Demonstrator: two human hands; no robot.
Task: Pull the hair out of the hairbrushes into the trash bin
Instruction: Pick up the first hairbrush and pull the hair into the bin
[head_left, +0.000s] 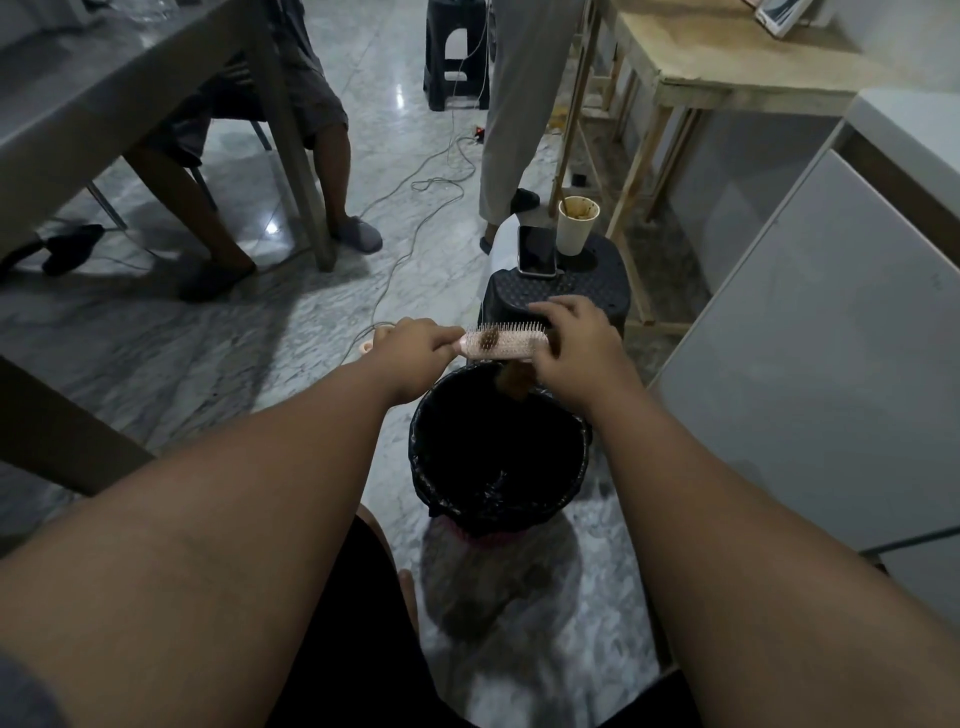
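Pink hairbrush (498, 344) held level above far rim of trash bin (498, 447), bristles up, brown hair tuft (487, 340) caught near middle. Left hand (413, 345) wraps handle end, fingers closed around it. Right hand (571, 345) at brush's other end, fingers curled over tip; brown hair clump (514, 383) hangs below this hand, over bin opening. Bin black-lined, on marble floor (260, 332) between person's legs. Beyond brush: dark stool (550, 296) carrying phone (536, 251) and paper cup (576, 226), side by side.
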